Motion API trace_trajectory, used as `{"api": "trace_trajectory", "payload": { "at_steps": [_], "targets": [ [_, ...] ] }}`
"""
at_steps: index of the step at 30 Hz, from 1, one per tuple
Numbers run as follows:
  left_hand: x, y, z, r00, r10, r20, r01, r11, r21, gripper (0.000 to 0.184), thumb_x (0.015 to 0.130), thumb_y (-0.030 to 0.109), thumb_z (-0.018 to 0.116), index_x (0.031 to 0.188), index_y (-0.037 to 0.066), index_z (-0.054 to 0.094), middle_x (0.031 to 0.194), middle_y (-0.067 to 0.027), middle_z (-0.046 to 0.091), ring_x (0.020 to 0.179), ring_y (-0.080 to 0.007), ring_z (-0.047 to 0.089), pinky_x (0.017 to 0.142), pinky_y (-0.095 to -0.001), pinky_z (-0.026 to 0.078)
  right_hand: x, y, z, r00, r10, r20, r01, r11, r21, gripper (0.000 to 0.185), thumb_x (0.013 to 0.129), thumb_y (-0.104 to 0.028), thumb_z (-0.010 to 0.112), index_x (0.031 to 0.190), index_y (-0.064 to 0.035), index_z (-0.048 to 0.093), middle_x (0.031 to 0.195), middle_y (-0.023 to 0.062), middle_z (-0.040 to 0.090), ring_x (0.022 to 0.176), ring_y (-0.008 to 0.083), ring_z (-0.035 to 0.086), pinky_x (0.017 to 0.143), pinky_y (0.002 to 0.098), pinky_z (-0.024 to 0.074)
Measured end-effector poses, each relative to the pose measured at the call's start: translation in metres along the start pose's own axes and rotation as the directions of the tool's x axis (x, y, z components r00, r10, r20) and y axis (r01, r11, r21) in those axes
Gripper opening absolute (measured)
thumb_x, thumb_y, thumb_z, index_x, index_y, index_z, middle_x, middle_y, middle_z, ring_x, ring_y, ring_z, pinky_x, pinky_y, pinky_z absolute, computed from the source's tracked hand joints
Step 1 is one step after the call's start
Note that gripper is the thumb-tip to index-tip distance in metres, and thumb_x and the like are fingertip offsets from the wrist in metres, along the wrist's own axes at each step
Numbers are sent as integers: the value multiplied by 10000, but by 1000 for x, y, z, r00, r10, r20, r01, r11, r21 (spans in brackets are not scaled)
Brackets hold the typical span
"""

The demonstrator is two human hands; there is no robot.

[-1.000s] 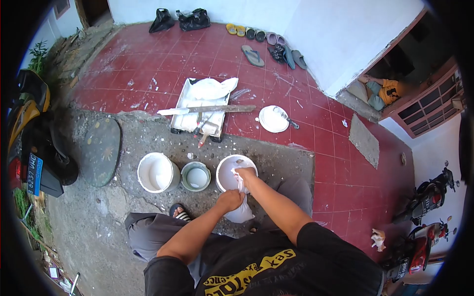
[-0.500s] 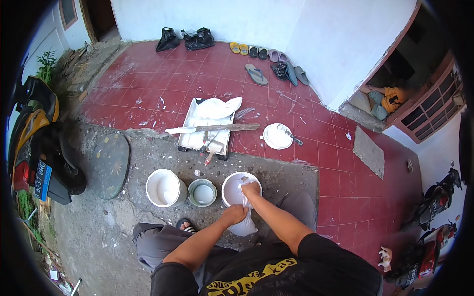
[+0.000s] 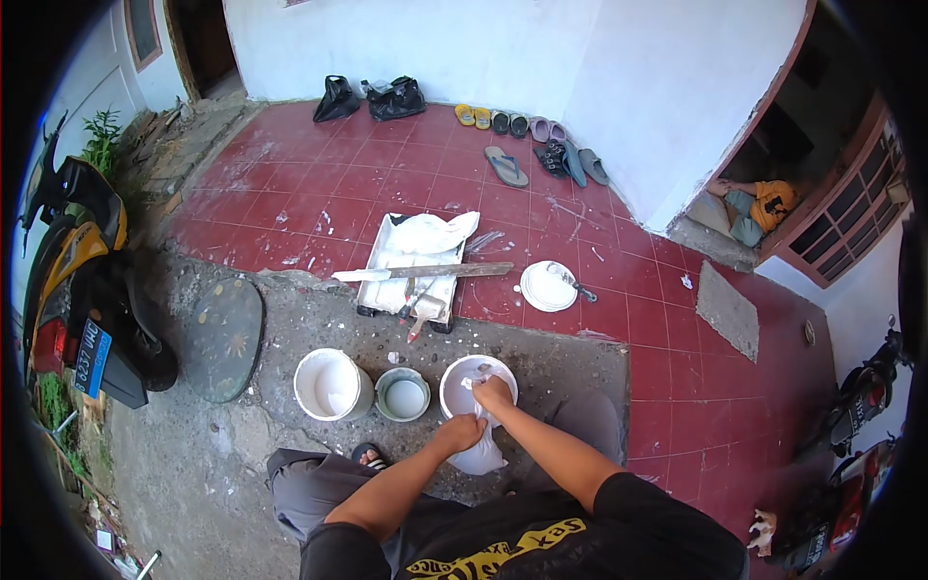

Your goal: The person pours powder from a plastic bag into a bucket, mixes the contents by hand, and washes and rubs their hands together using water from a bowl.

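Observation:
My left hand (image 3: 462,433) is closed around the gathered upper part of a white plastic bag (image 3: 479,457), whose full lower part hangs over the near side of a white bucket (image 3: 450,387). Just above and to the right, my right hand (image 3: 493,394) is closed on the bag's top end, over the bucket's mouth. A bit of white shows beyond its fingers. Pale lilac-white material coats the inside of the bucket. To its left stand a smaller grey pail (image 3: 402,395) with whitish liquid and a larger white bucket (image 3: 333,386).
Beyond the buckets lies a white-smeared paint tray (image 3: 372,295) with a wooden stick (image 3: 483,270) across it and a paintbrush (image 3: 421,319). A round white lid (image 3: 547,288) carries a scraper (image 3: 586,291). A motorbike (image 3: 97,280) stands left; a person (image 3: 759,208) is in the doorway.
The view has tilted slightly, so the scene sits a little lower and to the right. Both hands stay on the bag, with only a small shift of the fingers.

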State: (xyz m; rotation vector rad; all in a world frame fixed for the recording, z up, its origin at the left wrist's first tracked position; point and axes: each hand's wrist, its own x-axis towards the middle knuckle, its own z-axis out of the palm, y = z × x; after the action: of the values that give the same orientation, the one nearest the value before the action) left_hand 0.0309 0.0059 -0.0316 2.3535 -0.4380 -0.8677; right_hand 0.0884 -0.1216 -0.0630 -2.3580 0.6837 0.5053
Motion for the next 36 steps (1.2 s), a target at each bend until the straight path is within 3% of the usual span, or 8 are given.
{"api": "trace_trajectory", "payload": {
  "at_steps": [2,6,14,21,26,28,31,36],
  "targets": [
    [3,-6,4,1000,10,19,-10,1000,8,577,952,411,323,961,-65,649,1022,-294,631,1012,-419,603,927,-482,449,6,11,7,994,-108,-7,108,991,76,372,776,-337,642,991,-38,690,1033,229,661,1004,349,639,865,410,498],
    [0,-5,4,999,19,26,-19,1000,8,586,951,418,323,952,-66,653,1023,-293,632,1012,-419,603,928,-480,448,4,15,-2,998,-58,20,58,998,-16,378,764,-336,662,1001,-42,680,1037,216,664,999,342,640,856,403,501],
    [-4,-3,-5,999,-35,20,34,999,40,595,930,474,346,1012,-32,648,1051,-271,634,1026,-405,604,924,-476,456,7,25,0,982,-187,-26,189,973,134,364,751,-316,707,1005,-58,666,1003,173,679,955,321,652,834,391,507],
    [-2,-9,4,999,-20,-26,22,996,87,583,923,476,364,988,-23,659,998,-277,645,985,-408,621,909,-475,468,4,23,-3,985,-162,-57,168,977,130,357,750,-296,711,1035,-84,671,979,177,687,919,293,670,814,390,517],
    [-11,-2,2,998,35,-43,-29,989,145,535,918,451,408,938,-17,666,937,-269,656,916,-403,639,856,-481,492,-20,6,-37,993,-12,116,-7,987,161,365,760,-277,700,1049,-55,670,954,167,697,831,266,695,733,367,547],
    [-18,5,-2,998,43,-50,-35,987,154,521,919,448,416,914,-10,664,923,-263,655,901,-403,638,845,-485,491,-16,13,-32,992,-52,119,32,985,167,378,784,-259,696,1087,-39,653,937,141,697,809,241,695,682,354,556],
    [-28,9,-5,994,78,-78,-62,979,192,497,918,443,436,901,2,663,895,-253,655,874,-401,637,827,-490,492,-21,16,-40,968,-15,249,-101,890,445,373,840,-174,668,1155,9,587,998,140,654,812,248,670,595,368,566],
    [-32,8,0,983,137,-125,-103,964,246,489,910,463,472,918,12,662,855,-241,653,827,-393,641,795,-485,501,-29,20,-51,950,-35,310,-150,820,552,352,879,-133,633,1191,7,549,1016,137,647,867,236,661,614,372,574]
  ]
}}
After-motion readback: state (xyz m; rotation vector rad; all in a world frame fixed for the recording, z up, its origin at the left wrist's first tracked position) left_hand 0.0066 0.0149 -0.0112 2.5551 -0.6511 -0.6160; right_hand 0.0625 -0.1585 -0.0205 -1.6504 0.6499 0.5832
